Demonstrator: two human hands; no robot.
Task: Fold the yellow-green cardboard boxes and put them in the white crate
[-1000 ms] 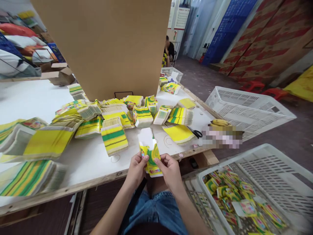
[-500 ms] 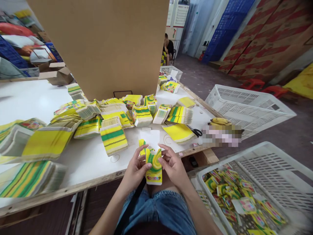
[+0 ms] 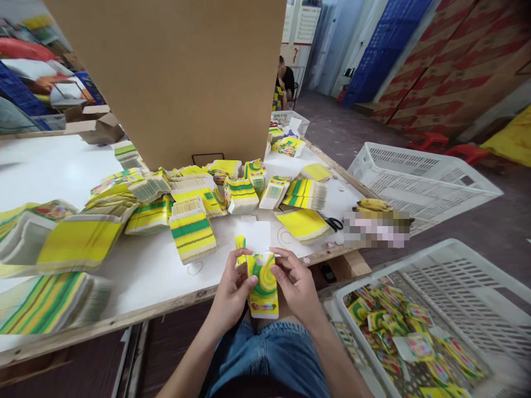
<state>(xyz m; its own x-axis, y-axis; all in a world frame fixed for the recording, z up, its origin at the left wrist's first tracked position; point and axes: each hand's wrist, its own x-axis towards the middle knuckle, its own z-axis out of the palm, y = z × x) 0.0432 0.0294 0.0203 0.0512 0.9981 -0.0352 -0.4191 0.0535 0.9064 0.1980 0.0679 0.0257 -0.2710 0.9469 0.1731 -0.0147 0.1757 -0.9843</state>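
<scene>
Over my lap, at the table's front edge, both hands hold one yellow and green printed card (image 3: 264, 287) with a hanging slot near its top. My left hand (image 3: 232, 287) pinches its left side between thumb and fingers. On the opposite side, my right hand (image 3: 295, 282) grips the card's edge near the top. Just beyond my fingers, a white card (image 3: 258, 235) lies on the table, beside a small yellow and green piece (image 3: 240, 242) partly behind my left fingers. A stack of striped cards (image 3: 192, 235) sits to the left.
More card stacks (image 3: 240, 194) spread across the white table (image 3: 136, 282). A large cardboard sheet (image 3: 178, 83) rises behind them. Scissors (image 3: 334, 223) and bananas (image 3: 373, 205) lie at right. A white crate (image 3: 460, 265) at lower right holds packaged cards; another crate (image 3: 418, 171) stands behind.
The card has shifted slightly down and right and tilts a little differently, showing more of its lower print. Both hands still hold it.
</scene>
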